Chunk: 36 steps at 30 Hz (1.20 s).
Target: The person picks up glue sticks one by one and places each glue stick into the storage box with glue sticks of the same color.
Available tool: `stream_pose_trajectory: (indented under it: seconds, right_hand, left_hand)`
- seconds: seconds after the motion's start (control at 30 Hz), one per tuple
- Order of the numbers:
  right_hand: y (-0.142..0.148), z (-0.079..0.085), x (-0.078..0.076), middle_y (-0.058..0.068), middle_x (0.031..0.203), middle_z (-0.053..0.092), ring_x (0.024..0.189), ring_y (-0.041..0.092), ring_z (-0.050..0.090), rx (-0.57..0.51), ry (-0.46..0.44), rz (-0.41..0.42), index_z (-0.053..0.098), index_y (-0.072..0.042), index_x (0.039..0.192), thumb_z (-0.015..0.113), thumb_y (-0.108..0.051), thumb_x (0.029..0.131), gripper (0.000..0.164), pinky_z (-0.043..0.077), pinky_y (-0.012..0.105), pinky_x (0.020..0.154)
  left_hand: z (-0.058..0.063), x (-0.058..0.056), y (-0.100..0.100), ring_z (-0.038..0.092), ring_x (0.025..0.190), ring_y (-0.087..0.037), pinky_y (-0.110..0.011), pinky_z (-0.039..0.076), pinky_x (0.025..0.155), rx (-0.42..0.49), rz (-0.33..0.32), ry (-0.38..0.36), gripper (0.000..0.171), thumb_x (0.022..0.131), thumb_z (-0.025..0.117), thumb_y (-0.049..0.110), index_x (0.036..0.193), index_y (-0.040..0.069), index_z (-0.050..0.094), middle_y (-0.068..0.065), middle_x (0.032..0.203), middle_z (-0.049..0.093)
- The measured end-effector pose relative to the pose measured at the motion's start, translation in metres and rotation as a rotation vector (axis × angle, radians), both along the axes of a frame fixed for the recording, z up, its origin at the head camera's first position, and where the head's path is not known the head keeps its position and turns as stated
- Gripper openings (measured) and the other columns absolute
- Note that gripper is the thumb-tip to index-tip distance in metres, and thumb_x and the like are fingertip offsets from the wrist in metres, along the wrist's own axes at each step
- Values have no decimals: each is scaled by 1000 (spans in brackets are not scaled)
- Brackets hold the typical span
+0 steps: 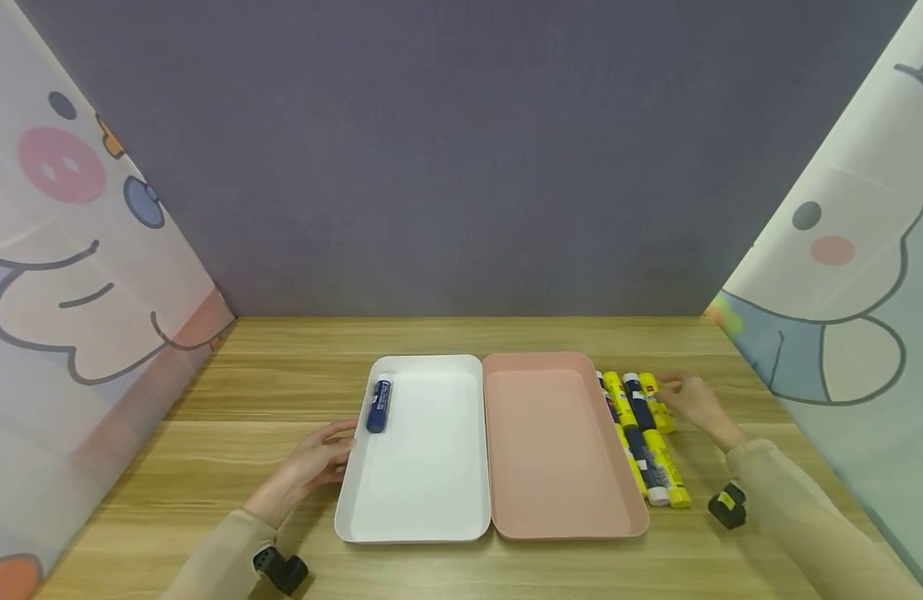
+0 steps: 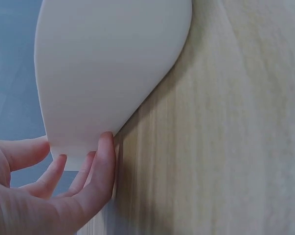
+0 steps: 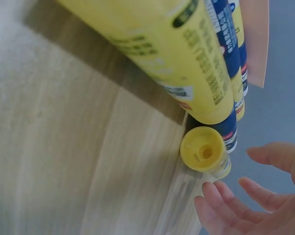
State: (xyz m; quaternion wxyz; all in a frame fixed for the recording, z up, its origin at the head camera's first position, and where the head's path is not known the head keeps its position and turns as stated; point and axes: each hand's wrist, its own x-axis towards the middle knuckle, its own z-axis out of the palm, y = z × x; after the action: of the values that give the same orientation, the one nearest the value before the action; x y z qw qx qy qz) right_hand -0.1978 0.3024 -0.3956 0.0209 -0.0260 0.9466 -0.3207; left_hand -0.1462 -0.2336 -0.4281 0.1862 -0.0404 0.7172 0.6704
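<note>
My left hand (image 1: 315, 458) touches the left side of the white tray (image 1: 431, 533); in the left wrist view, thumb and fingertips rest against its outer wall and edge. Inside that tray, near its upper left, lies a dark blue glue stick (image 1: 379, 404). My right hand (image 1: 690, 400) hovers beside the far-right yellow glue stick (image 1: 662, 418). In the right wrist view, thumb and fingers are spread, with a gap between them and that yellow stick (image 3: 203, 149). Nothing is visible in this hand. Other blue (image 1: 640, 402) and yellow glue sticks (image 1: 666, 467) lie in two rows alongside.
A pink tray (image 1: 562, 450) stands against the white tray's right side, with the glue sticks along its right edge. The wooden table (image 1: 281, 358) meets a grey back panel (image 1: 461, 167). Cartoon-printed panels (image 1: 859, 250) flank both sides.
</note>
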Motion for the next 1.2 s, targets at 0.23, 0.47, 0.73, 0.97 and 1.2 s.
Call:
stream_pose_trajectory:
  seconds: [0.23,0.47,0.73,0.97,1.2]
  right_hand:
    - [2,-3,-3,38,98,50,70,25,57,-22,-76,-25,36,21,117,52,-14,85,50,47,35,58]
    - [4,-9,-4,38,98,50,67,21,55,-23,-97,-32,35,23,117,53,-14,84,52,48,33,58]
    - [3,-11,-9,40,104,49,84,38,57,3,-112,-40,36,22,116,54,-15,84,52,49,36,62]
    - [2,-10,-10,41,108,46,95,45,51,9,-122,-26,37,23,116,54,-14,83,52,48,41,69]
    - [2,-11,-13,40,109,46,93,41,53,6,-160,-41,37,23,116,54,-13,84,52,49,37,66]
  left_hand:
    - [-1,0,1,60,82,-17,-37,48,69,-8,6,0,48,91,45,9,131,-9,26,-11,103,58]
    - [-1,0,1,60,82,-17,-37,48,69,-15,27,-10,48,91,46,9,131,-7,28,-11,102,58]
    - [-2,-1,0,60,82,-16,-37,48,69,1,14,-3,48,91,45,9,132,-8,26,-9,101,59]
    - [-1,-1,-1,60,82,-16,-37,48,69,4,8,-4,49,91,46,9,131,-9,26,-9,100,58]
    - [-1,0,-1,60,82,-16,-38,48,69,8,4,0,49,91,46,9,131,-9,25,-9,100,58]
